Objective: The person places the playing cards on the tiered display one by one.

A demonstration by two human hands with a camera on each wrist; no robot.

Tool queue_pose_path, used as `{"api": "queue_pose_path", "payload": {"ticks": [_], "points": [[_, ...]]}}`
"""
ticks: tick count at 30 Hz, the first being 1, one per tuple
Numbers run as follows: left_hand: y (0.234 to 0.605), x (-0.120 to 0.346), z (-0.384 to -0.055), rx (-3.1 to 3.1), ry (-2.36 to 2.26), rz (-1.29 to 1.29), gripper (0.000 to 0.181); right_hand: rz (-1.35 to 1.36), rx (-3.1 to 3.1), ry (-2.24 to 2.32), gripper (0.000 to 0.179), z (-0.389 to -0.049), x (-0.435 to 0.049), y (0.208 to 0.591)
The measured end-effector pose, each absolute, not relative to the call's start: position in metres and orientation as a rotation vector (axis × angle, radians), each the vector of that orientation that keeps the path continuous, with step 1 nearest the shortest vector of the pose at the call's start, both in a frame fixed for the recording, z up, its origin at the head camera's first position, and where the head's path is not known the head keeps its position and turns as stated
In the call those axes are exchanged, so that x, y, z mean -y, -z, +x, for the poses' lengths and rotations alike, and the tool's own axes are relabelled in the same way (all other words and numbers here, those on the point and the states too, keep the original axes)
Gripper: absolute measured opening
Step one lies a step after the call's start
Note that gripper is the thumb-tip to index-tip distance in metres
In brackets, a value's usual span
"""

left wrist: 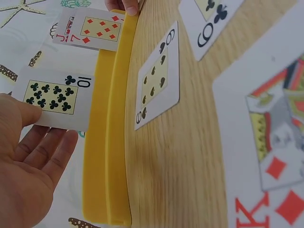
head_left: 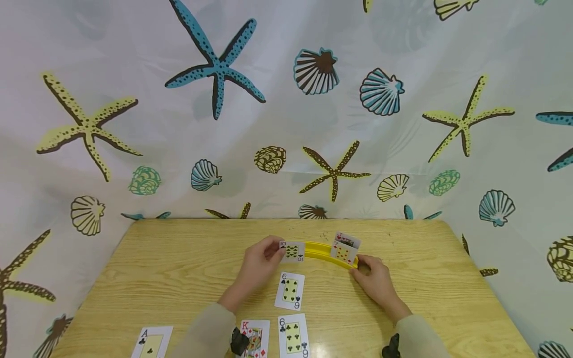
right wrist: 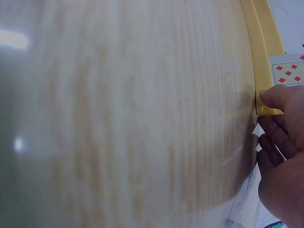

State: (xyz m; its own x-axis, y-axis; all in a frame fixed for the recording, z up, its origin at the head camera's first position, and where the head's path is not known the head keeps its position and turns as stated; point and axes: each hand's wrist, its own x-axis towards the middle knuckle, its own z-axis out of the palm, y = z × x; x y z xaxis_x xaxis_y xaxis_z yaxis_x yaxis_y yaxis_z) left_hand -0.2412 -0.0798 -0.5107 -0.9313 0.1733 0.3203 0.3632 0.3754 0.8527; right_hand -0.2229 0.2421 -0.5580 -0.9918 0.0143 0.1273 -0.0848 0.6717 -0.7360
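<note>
My left hand (head_left: 261,263) pinches a ten of clubs (left wrist: 50,97) between thumb and fingers, upright at the left part of a curved yellow card holder (head_left: 319,250). In the left wrist view its lower edge is right at the holder's slot. At the holder's right end, my right hand (head_left: 375,281) grips the tip between thumb and fingers, as the right wrist view shows up close. Beside that hand, a seven of diamonds (head_left: 342,252) stands in the holder. Behind the seven rises a red jack (head_left: 348,239), partly covered by it.
Face up on the wooden table (head_left: 179,268) lie a six of spades (head_left: 289,291), a six of clubs (head_left: 293,336), a king of diamonds (head_left: 255,339) and an ace of clubs (head_left: 151,344). A cloth (head_left: 277,119) with starfish and shells hangs behind the table's far edge.
</note>
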Motion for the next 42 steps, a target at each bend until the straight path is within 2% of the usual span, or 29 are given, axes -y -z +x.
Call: {"api": "queue_pose_path", "payload": {"ticks": [42], "points": [[0.504,0.024,-0.277,2.453,1.611,-0.457,0.014,0.052,2.759,-1.253,0.043,-0.224,-0.244,0.560]]}}
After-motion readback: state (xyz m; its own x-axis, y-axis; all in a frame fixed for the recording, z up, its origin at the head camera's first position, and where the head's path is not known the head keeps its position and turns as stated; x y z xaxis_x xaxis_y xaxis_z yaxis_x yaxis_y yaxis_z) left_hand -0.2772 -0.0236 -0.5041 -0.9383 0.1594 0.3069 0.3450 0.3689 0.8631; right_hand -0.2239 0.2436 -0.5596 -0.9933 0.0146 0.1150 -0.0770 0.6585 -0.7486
